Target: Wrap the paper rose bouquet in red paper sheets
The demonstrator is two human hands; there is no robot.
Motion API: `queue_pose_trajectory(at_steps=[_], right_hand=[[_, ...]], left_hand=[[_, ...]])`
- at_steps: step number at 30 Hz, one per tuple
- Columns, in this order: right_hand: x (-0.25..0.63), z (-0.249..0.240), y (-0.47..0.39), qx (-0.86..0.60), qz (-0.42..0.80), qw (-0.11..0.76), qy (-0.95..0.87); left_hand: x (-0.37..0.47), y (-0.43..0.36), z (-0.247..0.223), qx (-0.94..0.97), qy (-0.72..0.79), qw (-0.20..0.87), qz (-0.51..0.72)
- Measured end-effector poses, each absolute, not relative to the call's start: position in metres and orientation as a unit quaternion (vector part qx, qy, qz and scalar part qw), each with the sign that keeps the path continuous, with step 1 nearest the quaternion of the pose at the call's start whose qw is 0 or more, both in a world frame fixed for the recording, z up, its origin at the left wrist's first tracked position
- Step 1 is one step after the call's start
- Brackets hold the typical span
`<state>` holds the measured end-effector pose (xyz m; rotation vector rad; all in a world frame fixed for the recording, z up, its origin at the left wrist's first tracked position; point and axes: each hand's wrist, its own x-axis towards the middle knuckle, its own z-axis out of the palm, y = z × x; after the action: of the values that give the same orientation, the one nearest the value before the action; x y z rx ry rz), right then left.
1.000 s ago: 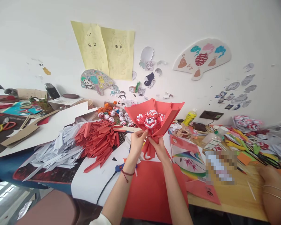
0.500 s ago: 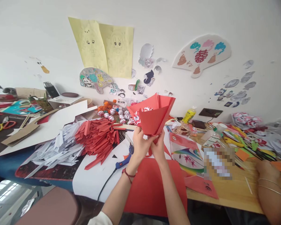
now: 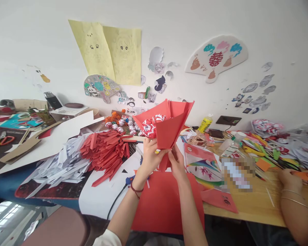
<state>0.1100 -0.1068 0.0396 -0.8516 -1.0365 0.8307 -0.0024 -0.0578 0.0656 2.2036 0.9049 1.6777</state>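
A bouquet in folded red paper point(image 3: 169, 131) is held up over the table, with red-and-white paper flowers point(image 3: 149, 127) showing at its open left side. My left hand point(image 3: 152, 157) grips its lower left part, thumb across the base. Around the lower right of the wrap, my right hand point(image 3: 176, 160) is closed. Below both hands lies a flat red sheet point(image 3: 166, 205). The blue glue gun point(image 3: 129, 180) is partly hidden behind my left wrist.
Piles of red folded strips point(image 3: 107, 150) and white strips point(image 3: 64, 164) lie at the left, near scissors point(image 3: 1, 140). At the right, another person's hand point(image 3: 291, 181) holds orange paper beside pens and a yellow bottle point(image 3: 205, 123).
The bouquet has tilted and turned, showing more of its flowers. My right hand has shifted slightly right, away from my left. The whole view has moved a little.
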Motion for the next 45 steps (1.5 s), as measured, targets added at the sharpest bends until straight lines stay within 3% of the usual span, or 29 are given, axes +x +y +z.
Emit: queue_pose_trajectory(at_steps=[6, 25, 30, 37, 45], right_hand=[[0.109, 0.031, -0.100, -0.394, 0.362, 0.732, -0.422], [0.094, 0.018, -0.082, -0.377, 0.316, 0.800, -0.342], [0.099, 0.021, -0.085, -0.359, 0.388, 0.785, -0.322], [0.126, 0.017, -0.088, -0.337, 0.526, 0.662, -0.413], [0.124, 0.035, -0.098, -0.383, 0.486, 0.654, -0.435]], left_hand=[[-0.007, -0.059, 0.067, 0.780, 0.307, 0.043, 0.544], [-0.004, -0.060, 0.070, 0.783, 0.242, 0.053, 0.570], [-0.005, -0.054, 0.071, 0.759, 0.215, 0.073, 0.611], [-0.009, -0.043, 0.062, 0.712, 0.185, 0.260, 0.625], [-0.006, -0.046, 0.063, 0.590, 0.172, 0.538, 0.577]])
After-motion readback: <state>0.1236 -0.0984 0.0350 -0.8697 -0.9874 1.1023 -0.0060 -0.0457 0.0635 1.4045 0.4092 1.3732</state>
